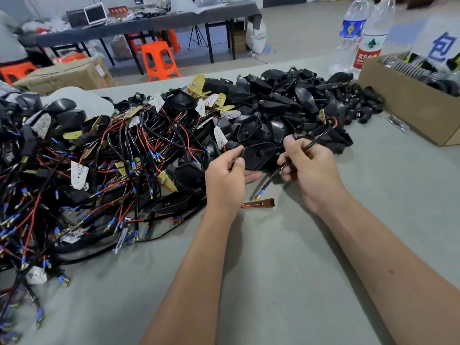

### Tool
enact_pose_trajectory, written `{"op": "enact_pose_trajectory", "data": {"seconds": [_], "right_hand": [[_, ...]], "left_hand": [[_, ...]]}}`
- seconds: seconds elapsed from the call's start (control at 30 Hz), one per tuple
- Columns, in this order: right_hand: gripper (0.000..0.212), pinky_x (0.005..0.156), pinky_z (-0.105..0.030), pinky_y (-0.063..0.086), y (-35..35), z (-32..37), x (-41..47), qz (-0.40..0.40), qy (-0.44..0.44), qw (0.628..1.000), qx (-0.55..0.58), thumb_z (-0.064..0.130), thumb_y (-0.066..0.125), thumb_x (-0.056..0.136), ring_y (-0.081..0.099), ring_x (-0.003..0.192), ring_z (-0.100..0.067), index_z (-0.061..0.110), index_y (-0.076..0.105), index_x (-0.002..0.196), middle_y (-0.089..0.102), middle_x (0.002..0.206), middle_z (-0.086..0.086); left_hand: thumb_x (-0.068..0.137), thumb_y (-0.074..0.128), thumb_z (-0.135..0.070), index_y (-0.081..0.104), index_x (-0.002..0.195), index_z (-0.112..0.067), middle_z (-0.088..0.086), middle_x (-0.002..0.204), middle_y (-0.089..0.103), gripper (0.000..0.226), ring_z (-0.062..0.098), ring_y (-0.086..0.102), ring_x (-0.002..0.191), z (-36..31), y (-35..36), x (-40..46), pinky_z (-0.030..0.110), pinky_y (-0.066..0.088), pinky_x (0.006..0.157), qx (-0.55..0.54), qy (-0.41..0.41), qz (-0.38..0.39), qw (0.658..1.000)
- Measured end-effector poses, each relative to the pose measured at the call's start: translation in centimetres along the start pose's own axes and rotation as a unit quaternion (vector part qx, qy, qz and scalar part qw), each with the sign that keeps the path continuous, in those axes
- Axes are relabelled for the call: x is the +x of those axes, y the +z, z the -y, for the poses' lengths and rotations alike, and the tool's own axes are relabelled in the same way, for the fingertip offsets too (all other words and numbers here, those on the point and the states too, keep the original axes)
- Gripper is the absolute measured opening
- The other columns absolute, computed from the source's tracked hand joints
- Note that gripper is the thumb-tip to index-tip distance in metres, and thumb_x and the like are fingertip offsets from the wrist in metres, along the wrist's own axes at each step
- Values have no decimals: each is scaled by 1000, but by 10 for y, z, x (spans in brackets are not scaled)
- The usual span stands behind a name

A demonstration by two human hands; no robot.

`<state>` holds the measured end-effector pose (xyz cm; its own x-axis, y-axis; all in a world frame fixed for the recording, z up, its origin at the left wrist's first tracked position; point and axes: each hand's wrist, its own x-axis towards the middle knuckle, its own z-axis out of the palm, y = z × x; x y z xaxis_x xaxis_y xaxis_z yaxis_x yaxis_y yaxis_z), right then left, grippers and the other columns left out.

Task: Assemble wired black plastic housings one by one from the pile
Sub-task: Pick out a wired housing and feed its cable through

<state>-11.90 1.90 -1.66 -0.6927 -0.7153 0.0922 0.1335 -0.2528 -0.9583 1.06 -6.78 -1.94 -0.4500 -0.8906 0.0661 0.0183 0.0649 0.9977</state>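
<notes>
My left hand (227, 170) grips a black plastic housing (258, 155) by its left edge, its hollow side with a centre hole facing me. My right hand (308, 168) pinches a black sheathed wire (312, 144) that loops up to a red bend near the pile and runs down through my fingers to a blue-and-brass terminal (258, 194). Both hands hover just in front of the pile of empty black housings (286, 103). To the left lies a tangle of wired housings with red and black leads (112, 158).
A small brown plastic piece (260, 203) lies on the grey-green table (273, 270) below my hands. A cardboard box (408, 105) of parts stands at the right, with two water bottles (361, 33) behind it. Orange stools and another table stand in the background.
</notes>
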Motion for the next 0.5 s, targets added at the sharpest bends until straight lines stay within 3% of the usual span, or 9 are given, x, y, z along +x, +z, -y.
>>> {"op": "enact_pose_trajectory", "data": {"seconds": [0.2,0.3,0.5], "right_hand": [[21,63,-29,52,-4,-3,2,19,7,999,46,-9,66,90,60,66,-18,10,60,85,69,80,-10],[22,71,-29,57,-5,-3,2,15,0,998,63,-12,64,91,66,72,-18,10,61,90,73,87,-11],[15,75,-28,59,-7,-3,3,-45,-44,995,79,-7,68,92,71,80,-21,7,65,94,75,93,-15]], "left_hand": [[104,43,0,62,129,-8,11,104,75,33,26,78,75,1,2,1,31,63,72,-16,7,-31,999],[104,44,-1,65,119,-15,6,96,75,29,27,78,73,0,1,-1,35,64,75,-13,15,-35,999],[106,41,-2,64,116,-15,1,98,71,29,29,77,70,-5,1,-5,23,60,64,-41,6,-32,999]]}}
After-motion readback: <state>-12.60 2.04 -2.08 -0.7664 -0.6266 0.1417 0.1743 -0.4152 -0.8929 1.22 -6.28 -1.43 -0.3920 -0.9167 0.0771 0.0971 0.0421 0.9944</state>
